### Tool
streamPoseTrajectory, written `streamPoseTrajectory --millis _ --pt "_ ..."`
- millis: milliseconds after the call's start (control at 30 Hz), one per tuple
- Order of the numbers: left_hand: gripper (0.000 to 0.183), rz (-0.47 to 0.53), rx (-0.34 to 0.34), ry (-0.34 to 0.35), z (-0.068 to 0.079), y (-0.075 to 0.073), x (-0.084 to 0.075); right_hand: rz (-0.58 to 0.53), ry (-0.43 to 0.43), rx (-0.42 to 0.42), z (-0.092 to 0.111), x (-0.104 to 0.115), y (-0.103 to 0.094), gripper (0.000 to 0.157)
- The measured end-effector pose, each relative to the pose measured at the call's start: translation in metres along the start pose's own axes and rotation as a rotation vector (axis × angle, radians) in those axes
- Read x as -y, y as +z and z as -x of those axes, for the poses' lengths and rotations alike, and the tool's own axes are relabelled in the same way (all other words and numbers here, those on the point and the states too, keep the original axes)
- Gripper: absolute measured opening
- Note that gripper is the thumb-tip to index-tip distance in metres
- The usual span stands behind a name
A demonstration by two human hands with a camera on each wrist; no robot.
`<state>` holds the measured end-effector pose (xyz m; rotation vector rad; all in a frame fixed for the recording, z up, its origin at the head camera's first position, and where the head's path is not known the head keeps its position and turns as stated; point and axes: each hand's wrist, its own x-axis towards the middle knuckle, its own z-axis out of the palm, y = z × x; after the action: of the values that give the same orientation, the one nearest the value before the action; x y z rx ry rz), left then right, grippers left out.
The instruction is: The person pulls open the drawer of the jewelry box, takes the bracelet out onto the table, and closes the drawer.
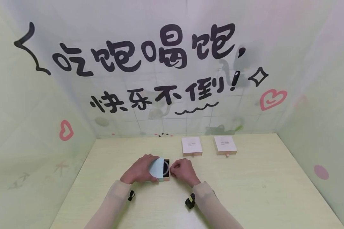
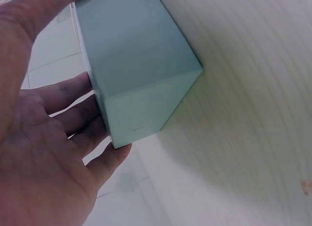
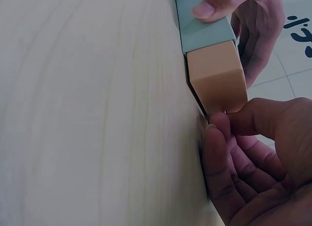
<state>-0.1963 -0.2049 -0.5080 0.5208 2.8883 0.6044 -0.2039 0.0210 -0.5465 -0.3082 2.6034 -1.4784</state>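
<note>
pale-blue sleeve [image 1: 157, 168], drawer [image 3: 217, 72] partly out, near far edge of table [image 1: 263, 184]. left hand [image 1: 141, 168] grips sleeve's sides; right hand [image 1: 184, 170] pinches drawer's end. both seem light, stiff, easily dented: hold by edges.

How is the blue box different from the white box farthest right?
The blue box is pale blue; the white box is whitish with writing on top. The blue box is partly slid open; the white box looks shut. The left hand holds the blue box; no hand touches the white box. Both show peach-colored edges.
</note>
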Motion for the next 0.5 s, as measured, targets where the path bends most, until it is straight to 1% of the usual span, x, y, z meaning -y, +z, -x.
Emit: streamPoseTrajectory --millis 200,367,500 --pt "0.096 0.007 -0.003 -0.001 0.0008 -0.0004 -0.0013 -0.014 0.009 0.011 0.0021 -0.0005 -0.0027 0.01" --pt "0.094 0.014 0.004 -0.016 0.0012 -0.0012 -0.0028 -0.02 0.029 0.018 0.0042 0.0007 -0.0057 0.01" --pt "0.094 0.014 0.01 -0.027 0.0016 -0.0014 -0.0033 -0.029 0.027 0.023 0.0049 0.0005 -0.0058 0.01"
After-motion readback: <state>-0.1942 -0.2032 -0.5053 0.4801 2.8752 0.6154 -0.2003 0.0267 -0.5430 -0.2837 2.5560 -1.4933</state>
